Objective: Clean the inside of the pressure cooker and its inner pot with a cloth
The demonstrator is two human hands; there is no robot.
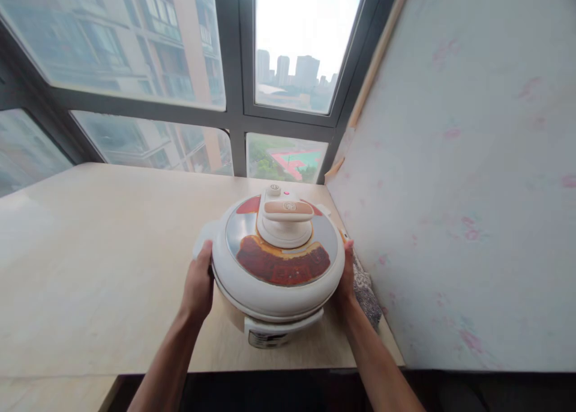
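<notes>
A white electric pressure cooker (274,298) with a brown-and-grey patterned lid and a tan-topped handle (288,211) is between my two hands, near the front edge of the pale wooden surface. My left hand (200,283) grips its left side, thumb up against the rim. On the opposite side, my right hand (346,274) grips the cooker with the thumb by the lid's edge. Most fingers of both hands are hidden behind the body. A small dark control panel (269,338) faces me at the front. Whether the base touches the surface I cannot tell.
A grey patterned cloth (369,301) lies between the cooker and the floral-papered wall (463,178) on the right. Dark window frames (236,70) rise behind the wooden surface (103,268), which has its front edge close to me.
</notes>
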